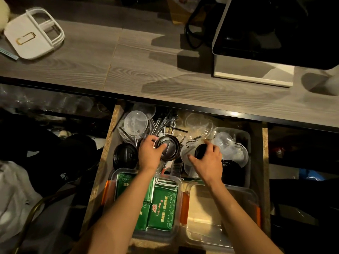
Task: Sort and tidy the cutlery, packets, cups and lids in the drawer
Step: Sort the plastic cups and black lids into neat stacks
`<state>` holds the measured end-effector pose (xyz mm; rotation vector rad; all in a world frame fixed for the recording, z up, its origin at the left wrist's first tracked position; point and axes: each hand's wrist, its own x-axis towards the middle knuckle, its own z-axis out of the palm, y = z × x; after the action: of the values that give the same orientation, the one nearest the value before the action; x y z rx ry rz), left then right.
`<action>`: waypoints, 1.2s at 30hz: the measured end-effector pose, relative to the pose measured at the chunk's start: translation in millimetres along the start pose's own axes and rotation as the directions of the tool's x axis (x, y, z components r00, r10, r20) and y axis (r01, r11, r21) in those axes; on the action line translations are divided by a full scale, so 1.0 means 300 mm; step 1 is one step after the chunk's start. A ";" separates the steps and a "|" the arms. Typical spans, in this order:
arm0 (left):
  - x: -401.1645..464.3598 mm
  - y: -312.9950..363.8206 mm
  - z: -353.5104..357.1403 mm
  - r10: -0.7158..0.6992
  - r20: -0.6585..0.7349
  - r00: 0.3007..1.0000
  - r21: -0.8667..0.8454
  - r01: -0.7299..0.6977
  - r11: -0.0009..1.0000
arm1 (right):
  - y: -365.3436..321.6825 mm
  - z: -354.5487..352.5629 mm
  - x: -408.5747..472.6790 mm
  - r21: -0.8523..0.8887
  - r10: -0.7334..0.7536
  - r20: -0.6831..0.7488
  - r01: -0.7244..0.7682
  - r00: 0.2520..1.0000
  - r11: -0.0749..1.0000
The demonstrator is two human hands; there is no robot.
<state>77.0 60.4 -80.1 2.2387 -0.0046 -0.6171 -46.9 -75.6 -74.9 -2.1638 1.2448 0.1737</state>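
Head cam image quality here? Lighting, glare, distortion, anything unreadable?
Head view: dim, warm light; hard shadows fall across the countertop; a small glare spot sits on its front edge. Wide-angle bowing curves the counter edge. Clear lids in the drawer blend together; the floor at left is near-black and unreadable.

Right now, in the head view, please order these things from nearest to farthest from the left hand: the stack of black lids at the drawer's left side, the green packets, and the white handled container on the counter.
From the left hand:
1. Stack of black lids, just to its left.
2. Green packets, in the clear tub nearer the person.
3. White handled container, far off on the counter's left end.
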 end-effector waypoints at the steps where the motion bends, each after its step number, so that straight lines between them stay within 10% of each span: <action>1: -0.003 -0.001 -0.009 -0.024 0.016 1.000 -0.074 0.025 0.997 | 0.006 -0.007 -0.005 0.000 -0.001 -0.010 0.001 1.000 1.000; 6: -0.083 0.014 -0.038 -0.044 0.086 0.995 -0.298 0.068 0.952 | 0.038 -0.048 -0.040 0.046 -0.001 -0.055 0.004 0.998 0.999; 15: -0.192 0.073 0.095 -0.039 0.336 0.941 -0.050 0.059 0.997 | 0.018 -0.124 -0.104 0.437 -0.011 -0.219 0.109 0.976 0.893; 25: -0.064 -0.001 -0.097 -0.012 0.052 0.999 -0.225 0.023 0.974 | -0.302 0.066 -0.002 0.322 -0.321 0.004 0.303 0.947 0.897; 30: 0.004 -0.042 -0.104 -0.112 0.161 0.980 -0.273 0.154 0.950 | -0.389 0.186 0.100 0.044 -0.221 0.089 0.217 0.971 0.975; 36: 0.036 -0.022 -0.091 -0.216 0.277 0.936 -0.374 0.313 0.873 | -0.418 0.252 0.099 0.215 0.108 0.098 -0.127 0.989 0.968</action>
<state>97.0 82.1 -74.1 1.7580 0.3002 -0.9291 86.1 -9.0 -90.1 -1.8755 1.2798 0.1671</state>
